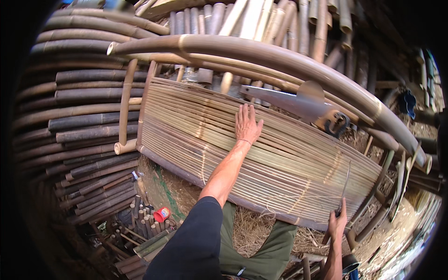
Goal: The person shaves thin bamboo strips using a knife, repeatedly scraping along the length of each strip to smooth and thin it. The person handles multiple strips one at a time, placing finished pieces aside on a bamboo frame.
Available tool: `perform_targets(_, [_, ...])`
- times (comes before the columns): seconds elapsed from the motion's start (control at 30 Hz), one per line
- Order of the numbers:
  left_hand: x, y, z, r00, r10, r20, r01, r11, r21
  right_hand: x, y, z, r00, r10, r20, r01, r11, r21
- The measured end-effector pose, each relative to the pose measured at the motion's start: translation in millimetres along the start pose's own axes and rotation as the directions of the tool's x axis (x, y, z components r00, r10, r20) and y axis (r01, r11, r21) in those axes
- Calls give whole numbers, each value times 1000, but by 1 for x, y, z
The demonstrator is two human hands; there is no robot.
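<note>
The left hand [246, 123] is laid flat, fingers spread wide, nothing gripped, palm pressed on the slatted bamboo panel [280, 163]. The panel is spread out under that palm, running away to both sides of it and down toward the person's legs. Over at the lower right, the right hand [337, 223] is closed around the handle of a thin knife [344, 189], blade pointed upward from the grip and standing just off the panel's near edge. Just above and to the right of the left hand's fingertips, a hand saw [298, 103] is seen resting across the panel's top, its dark handle toward the right. Beyond the fingertips, a thick curved bamboo pole [261, 49] is arched over everything. Far left of the open palm, dark bamboo poles [79, 121] are stacked. Below the left forearm, a small red cup [161, 214] is lying among short cut sticks on the straw-covered ground.
</note>
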State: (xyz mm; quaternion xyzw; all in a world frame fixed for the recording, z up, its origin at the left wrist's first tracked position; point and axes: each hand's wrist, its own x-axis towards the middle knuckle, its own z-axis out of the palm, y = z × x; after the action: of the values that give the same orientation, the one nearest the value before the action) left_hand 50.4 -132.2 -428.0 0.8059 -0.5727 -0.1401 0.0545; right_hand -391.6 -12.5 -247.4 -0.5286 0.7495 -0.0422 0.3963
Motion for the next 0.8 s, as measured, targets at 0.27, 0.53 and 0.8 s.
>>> perform_targets(0.27, [110, -238, -50, 987, 132, -96, -123, 988, 92, 22, -289, 181, 871, -290, 396, 306, 952, 22])
perform_targets(0.53, [119, -284, -27, 987, 144, -74, -148, 988, -46, 155, -599, 419, 392, -647, 654, 755, 632, 174])
perform_targets(0.8, [117, -293, -22, 970, 172, -174, -212, 943, -254, 195, -681, 546, 376, -450, 810, 724, 688, 45])
